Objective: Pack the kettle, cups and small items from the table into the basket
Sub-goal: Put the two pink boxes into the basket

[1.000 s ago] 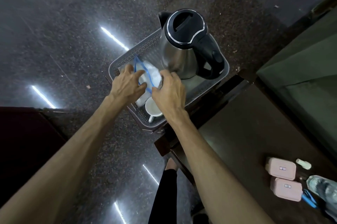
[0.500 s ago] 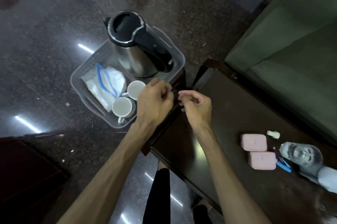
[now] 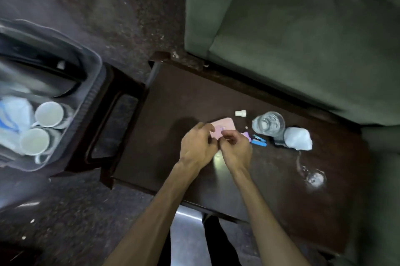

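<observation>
So both hands have swung over from the basket to the dark table in the last second; a moment ago they were tucking a bag in next to the kettle, now they're on the pink boxes; reads to me like the big stuff is done and it's small-items time.

Left hand has fingers curled over the near edge of the pink boxes; right hand is curled in right next to it, touching the same spot; whether either has actually clamped on yet, can't tell, it's blurry and the hands cover most of it.

The boxes look flat, pale pink, rounded corners, still lying on the table; only one top face is clearly visible.

Just right of the boxes: a blue clip-looking thing; beyond that a clear glass and a crumpled white bag; a little white cap sits just behind the boxes.

Far left of the boxes, the basket already holds two white cups and the kettle, which is smeared by motion.
</observation>
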The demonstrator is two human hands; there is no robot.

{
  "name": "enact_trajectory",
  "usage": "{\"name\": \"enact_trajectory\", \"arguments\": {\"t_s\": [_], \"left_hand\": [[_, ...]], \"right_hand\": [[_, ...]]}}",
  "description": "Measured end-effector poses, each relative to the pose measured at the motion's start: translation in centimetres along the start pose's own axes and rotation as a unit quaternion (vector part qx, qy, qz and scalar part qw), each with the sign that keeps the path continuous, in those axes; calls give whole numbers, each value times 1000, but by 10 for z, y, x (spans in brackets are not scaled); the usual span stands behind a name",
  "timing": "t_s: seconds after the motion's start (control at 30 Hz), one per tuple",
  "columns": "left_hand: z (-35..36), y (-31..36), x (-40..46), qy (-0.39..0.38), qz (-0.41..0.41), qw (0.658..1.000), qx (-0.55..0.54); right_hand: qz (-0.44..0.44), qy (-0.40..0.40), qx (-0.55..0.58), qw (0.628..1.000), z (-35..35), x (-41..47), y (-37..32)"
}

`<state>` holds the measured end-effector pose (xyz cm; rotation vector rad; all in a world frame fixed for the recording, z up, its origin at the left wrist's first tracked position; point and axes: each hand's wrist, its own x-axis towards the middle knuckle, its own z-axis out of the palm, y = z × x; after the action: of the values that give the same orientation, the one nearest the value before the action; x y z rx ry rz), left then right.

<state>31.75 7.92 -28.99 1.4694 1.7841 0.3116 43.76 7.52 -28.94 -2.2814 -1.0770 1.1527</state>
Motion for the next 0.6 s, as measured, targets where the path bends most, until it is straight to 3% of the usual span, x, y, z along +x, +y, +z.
{"name": "enact_trajectory", "arguments": {"t_s": [0.1, 0.33, 0.47, 0.6], "left_hand": [[33, 11, 1, -14, 18, 998, 64], [59, 11, 34, -46, 38, 980, 190], [65, 8, 50, -62, 30, 969, 236], [61, 0, 49, -29, 0, 982, 187]], "right_hand": [[10, 62, -117, 991, -22, 9, 34], [-33, 46, -281, 958, -16, 18, 73], [-27, 56, -291, 955, -6, 23, 76], [-22, 66, -265, 962, 0, 22, 72]]}}
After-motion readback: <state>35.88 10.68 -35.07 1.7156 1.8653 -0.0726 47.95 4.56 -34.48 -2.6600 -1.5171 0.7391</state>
